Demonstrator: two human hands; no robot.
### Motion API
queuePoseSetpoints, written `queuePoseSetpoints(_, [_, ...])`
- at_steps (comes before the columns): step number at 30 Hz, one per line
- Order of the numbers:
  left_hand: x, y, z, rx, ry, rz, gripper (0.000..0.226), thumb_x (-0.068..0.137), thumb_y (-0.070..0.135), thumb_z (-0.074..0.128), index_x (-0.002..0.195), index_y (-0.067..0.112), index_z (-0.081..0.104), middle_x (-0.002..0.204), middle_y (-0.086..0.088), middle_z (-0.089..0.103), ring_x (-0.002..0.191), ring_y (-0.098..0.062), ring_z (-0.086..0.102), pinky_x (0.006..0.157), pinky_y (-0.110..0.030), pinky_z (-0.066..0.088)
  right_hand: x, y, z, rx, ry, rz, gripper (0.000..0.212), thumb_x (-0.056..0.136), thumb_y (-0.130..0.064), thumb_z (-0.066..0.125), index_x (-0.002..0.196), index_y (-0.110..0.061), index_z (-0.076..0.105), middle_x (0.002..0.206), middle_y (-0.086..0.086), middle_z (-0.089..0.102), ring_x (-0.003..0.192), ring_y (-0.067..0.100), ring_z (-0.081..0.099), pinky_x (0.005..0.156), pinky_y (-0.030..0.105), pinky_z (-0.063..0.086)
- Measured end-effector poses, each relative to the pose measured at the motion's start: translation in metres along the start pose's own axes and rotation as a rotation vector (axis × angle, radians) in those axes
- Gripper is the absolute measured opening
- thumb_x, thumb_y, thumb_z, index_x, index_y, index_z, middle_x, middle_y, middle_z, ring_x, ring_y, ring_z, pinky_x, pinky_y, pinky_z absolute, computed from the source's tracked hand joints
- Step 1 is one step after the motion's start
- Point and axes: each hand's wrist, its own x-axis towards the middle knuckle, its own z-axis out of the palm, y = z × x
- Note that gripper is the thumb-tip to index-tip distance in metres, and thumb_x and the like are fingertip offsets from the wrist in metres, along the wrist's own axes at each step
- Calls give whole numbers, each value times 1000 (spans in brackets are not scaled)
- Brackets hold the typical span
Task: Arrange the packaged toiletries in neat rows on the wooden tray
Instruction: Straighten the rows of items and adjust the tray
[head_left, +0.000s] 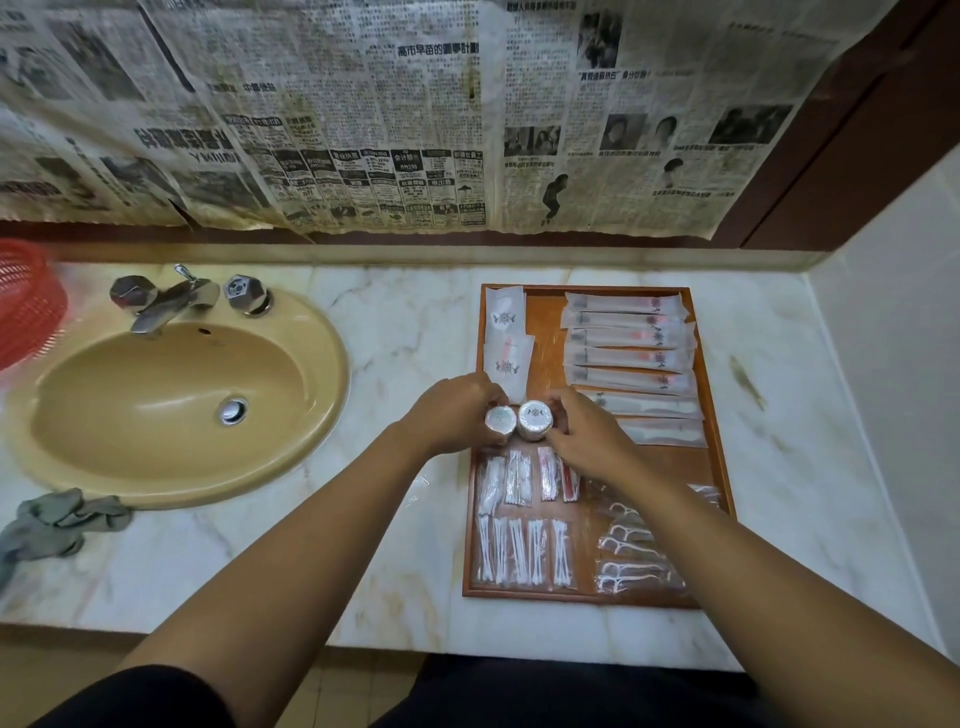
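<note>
The wooden tray (543, 338) lies on the marble counter right of the sink. Long toothbrush packets (628, 343) are stacked in a column on its far right side. Two flat white sachets (506, 335) lie at its far left. Cotton-bud packets (522, 553) and floss-pick packets (631, 553) fill the near end. In the tray's middle left, my left hand (457, 413) grips one round wrapped soap (500, 420) and my right hand (584, 436) grips a second round soap (535, 418). The two soaps touch side by side.
A tan sink (171, 400) with a chrome tap (171, 301) sits left of the tray. A grey rag (57, 525) lies at the sink's near left. A red plastic basket (26, 306) stands at the far left. Newspaper covers the wall behind.
</note>
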Motion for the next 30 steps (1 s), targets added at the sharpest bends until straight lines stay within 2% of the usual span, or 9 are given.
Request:
queuePoseSetpoints(5, [2, 3, 7, -14, 65, -49, 43, 76, 48, 81, 112, 26, 74, 105, 4, 65, 83, -18, 62, 63, -27, 43, 1, 2, 1, -7, -10, 8, 52, 93, -25, 64, 140, -26, 44, 137, -1, 57, 115, 22, 58, 100, 45, 49])
queuePoseSetpoints(9, [4, 3, 10, -56, 49, -64, 41, 77, 47, 82, 110, 25, 74, 104, 2, 65, 82, -17, 61, 59, -25, 40, 3, 3, 2, -20, -21, -3, 53, 90, -28, 67, 137, -29, 44, 126, -2, 59, 105, 21, 59, 91, 43, 52])
queuePoseSetpoints(13, [1, 3, 9, -58, 61, -42, 42, 77, 47, 82, 110, 22, 74, 103, 1, 68, 82, -17, 62, 66, -30, 52, 7, 2, 7, -16, 9, -53, 53, 85, -38, 76, 130, -29, 48, 121, -7, 56, 102, 15, 58, 87, 37, 54])
queuePoseSetpoints(17, [-3, 4, 12, -69, 99, -34, 54, 75, 54, 82, 115, 20, 71, 105, 3, 69, 84, -18, 64, 70, -30, 53, 13, 0, 11, -35, 70, -98, 39, 86, -43, 77, 118, -32, 57, 113, -11, 57, 99, 10, 55, 81, 30, 50])
queuePoseSetpoints(22, [-4, 5, 14, -25, 103, -58, 41, 79, 48, 79, 112, 23, 73, 104, 0, 68, 86, -21, 65, 68, -27, 46, 14, 2, 15, -50, 83, -104, 39, 86, -38, 78, 120, -29, 60, 117, -8, 59, 101, 13, 56, 81, 30, 48])
queuePoseSetpoints(25, [-5, 7, 18, -27, 130, -74, 47, 78, 56, 78, 111, 23, 72, 102, 1, 67, 83, -22, 66, 69, -31, 51, 14, 3, 16, -50, 89, -108, 38, 87, -36, 78, 119, -26, 61, 114, -6, 59, 99, 14, 56, 81, 31, 48])
queuePoseSetpoints(30, [-5, 6, 23, -34, 112, -112, 47, 79, 51, 77, 115, 22, 70, 108, -2, 66, 85, -21, 64, 69, -30, 49, 13, 1, 15, -38, 90, -107, 38, 87, -38, 77, 119, -29, 60, 112, -7, 59, 99, 15, 58, 82, 35, 51])
